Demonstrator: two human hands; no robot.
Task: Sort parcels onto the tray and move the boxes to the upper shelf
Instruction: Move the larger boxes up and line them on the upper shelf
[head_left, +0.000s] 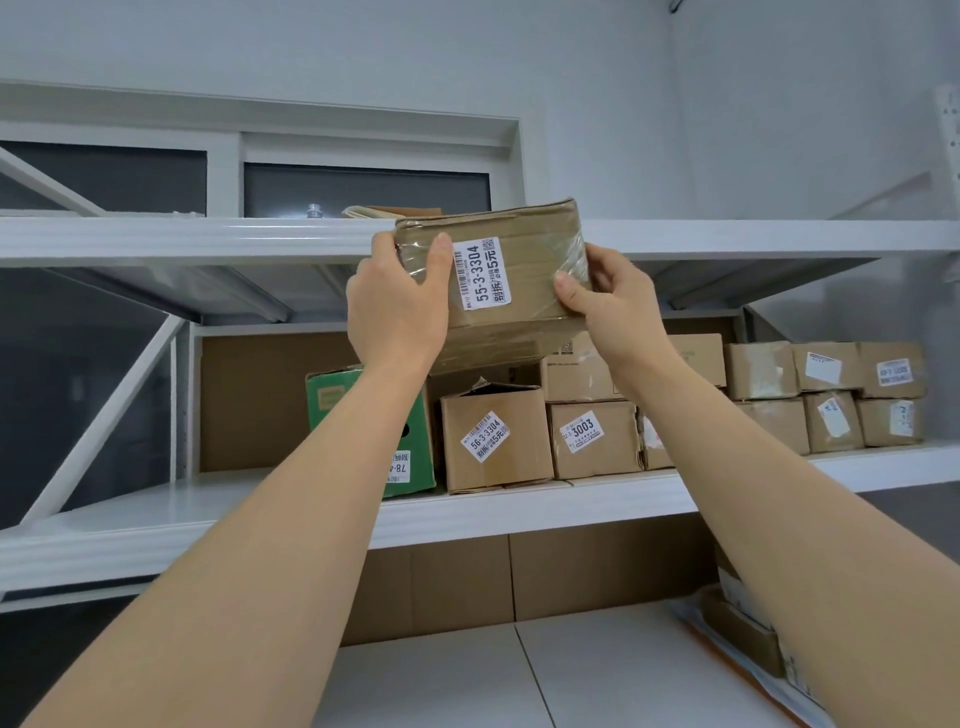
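A taped brown cardboard box (524, 270) with a white label reading 55-3-3304 is held up at the front edge of the white upper shelf (182, 239). My left hand (397, 306) grips its left side, thumb on the front face. My right hand (610, 306) grips its right lower corner. The box tilts slightly and overlaps the shelf edge; whether it rests on the shelf I cannot tell. Flat cardboard (389, 212) lies on the upper shelf behind it.
The middle shelf (519, 509) carries a green box (374, 415), a box labelled 56-3-3304 (493, 439), one labelled 3003 (592, 439) and several more cartons (831, 395) to the right. Parcels (748, 623) lie at the lower right on a white surface. A window sits behind the rack.
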